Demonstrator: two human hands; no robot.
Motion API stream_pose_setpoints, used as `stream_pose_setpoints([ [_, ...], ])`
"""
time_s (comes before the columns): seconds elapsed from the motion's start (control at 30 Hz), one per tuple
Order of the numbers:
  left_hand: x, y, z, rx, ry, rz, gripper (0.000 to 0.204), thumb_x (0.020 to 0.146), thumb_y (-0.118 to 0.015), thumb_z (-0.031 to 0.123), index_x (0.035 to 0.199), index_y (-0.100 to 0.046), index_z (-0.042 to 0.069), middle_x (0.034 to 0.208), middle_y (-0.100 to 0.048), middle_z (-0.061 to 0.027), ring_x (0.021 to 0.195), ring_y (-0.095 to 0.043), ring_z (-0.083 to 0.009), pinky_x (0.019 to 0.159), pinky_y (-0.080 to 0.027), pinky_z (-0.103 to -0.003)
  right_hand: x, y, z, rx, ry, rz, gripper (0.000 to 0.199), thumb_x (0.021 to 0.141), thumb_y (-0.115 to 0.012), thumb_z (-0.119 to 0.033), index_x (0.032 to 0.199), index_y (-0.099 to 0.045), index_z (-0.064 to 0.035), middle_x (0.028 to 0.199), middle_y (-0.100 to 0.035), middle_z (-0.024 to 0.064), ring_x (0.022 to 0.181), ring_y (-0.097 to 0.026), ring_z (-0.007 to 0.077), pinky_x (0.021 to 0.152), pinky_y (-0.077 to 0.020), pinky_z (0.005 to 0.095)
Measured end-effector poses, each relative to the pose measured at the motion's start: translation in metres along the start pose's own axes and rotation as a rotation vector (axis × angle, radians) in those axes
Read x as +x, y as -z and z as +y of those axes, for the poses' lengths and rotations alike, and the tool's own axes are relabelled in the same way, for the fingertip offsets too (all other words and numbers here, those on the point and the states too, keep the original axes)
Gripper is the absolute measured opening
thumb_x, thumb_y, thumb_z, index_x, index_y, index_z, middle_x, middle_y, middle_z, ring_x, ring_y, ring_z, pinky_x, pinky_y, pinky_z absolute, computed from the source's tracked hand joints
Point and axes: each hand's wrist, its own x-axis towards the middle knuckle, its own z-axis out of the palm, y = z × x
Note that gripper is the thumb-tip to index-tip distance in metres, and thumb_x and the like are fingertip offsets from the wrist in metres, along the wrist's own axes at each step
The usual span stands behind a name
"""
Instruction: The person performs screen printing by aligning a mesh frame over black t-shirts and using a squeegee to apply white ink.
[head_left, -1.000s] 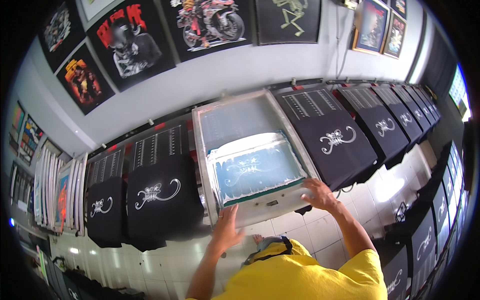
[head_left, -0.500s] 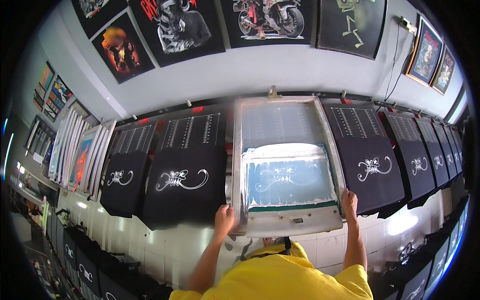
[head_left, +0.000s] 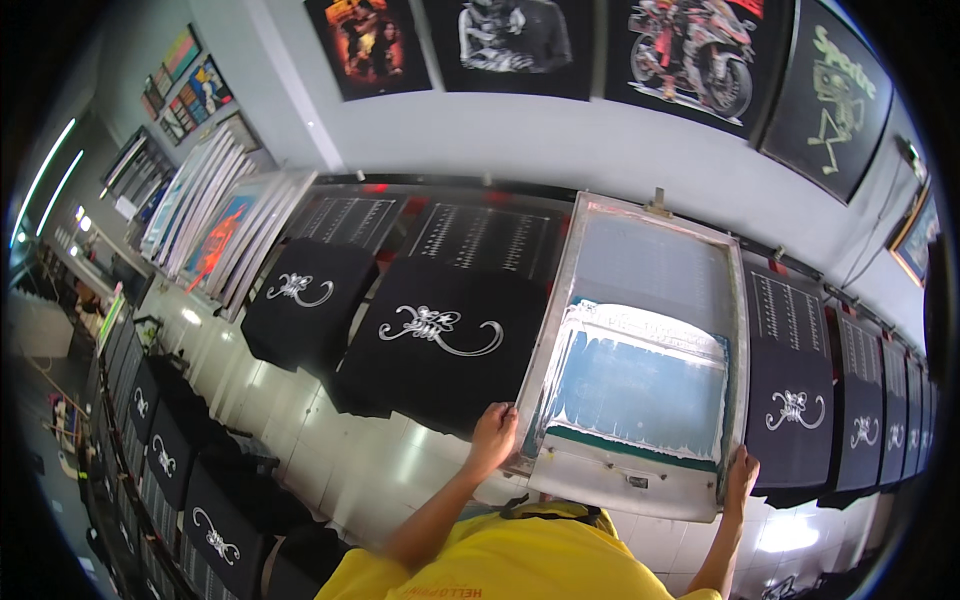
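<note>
A screen printing frame (head_left: 545, 345) with a pale rim lies in front of me, its near end reaching out over the floor. My left hand (head_left: 494, 438) is closed on its near left corner, and my right hand (head_left: 741, 472) grips the right side near the same end. The mesh is grey in its far half; the blue stencil area (head_left: 635, 395) fills the near half, edged with white ink. Across the middle runs a curved, white-smeared band (head_left: 655, 325); I cannot tell whether it is a squeegee. Whatever lies under the screen is hidden.
Black shirts with white scroll prints lie on boards to the left (head_left: 440, 330) and right (head_left: 790, 410). A metal clamp (head_left: 658, 203) stands at the frame's far end. Several screens (head_left: 235, 220) lean together at the far left. Another row of printed black shirts (head_left: 215, 530) runs at lower left.
The view has swung left, so the frame and both hands appear farther right. A scroll design showed faintly through the blue mesh before; now that area looks plain. Both hands keep their grip.
</note>
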Motion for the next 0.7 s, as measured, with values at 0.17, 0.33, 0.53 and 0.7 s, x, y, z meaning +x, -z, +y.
stream_pose_setpoints([
  [0.17,0.012,0.072,-0.022,0.0,-0.043,-0.02,0.029,0.095,-0.05,0.026,0.09,-0.061,-0.001,0.083,-0.058,-0.0221,0.081,-0.056,-0.0414,0.071,-0.045,-0.046,-0.059,-0.016,-0.073,0.129,-0.02,-0.053,0.047,0.089,-0.05,-0.034,0.071,-0.054,0.0082,0.058,-0.047,0.0166,0.057,-0.041,0.0225,0.057,-0.0339,0.0436],
  [0.33,0.033,0.158,-0.071,0.064,-0.047,0.04,0.032,0.095,-0.049,0.028,0.086,-0.061,-0.001,0.078,-0.056,-0.0226,0.08,-0.056,-0.0414,0.071,-0.045,-0.046,-0.129,-0.056,-0.149,0.247,-0.051,-0.105,0.038,0.085,-0.051,-0.03,0.069,-0.048,0.0046,0.06,-0.043,0.0114,0.059,-0.041,0.0194,0.058,-0.0351,0.0415],
  [0.53,0.06,0.248,-0.148,0.017,-0.019,0.106,0.034,0.093,-0.052,0.028,0.094,-0.064,-0.004,0.086,-0.063,-0.0214,0.082,-0.062,-0.0361,0.073,-0.047,-0.04,-0.203,-0.125,-0.205,0.239,-0.082,-0.102,0.037,0.086,-0.05,-0.027,0.082,-0.058,0.009,0.072,-0.056,0.0245,0.068,-0.053,0.0318,0.068,-0.0414,0.046],
  [0.7,0.08,0.297,-0.21,0.009,0.011,0.171,0.034,0.092,-0.053,0.029,0.091,-0.063,-0.004,0.08,-0.062,-0.0215,0.077,-0.061,-0.0364,0.069,-0.047,-0.04,-0.241,-0.168,-0.247,0.235,-0.066,-0.145,0.036,0.086,-0.051,-0.027,0.08,-0.058,0.0084,0.069,-0.055,0.0228,0.066,-0.053,0.0301,0.066,-0.0408,0.0458],
])
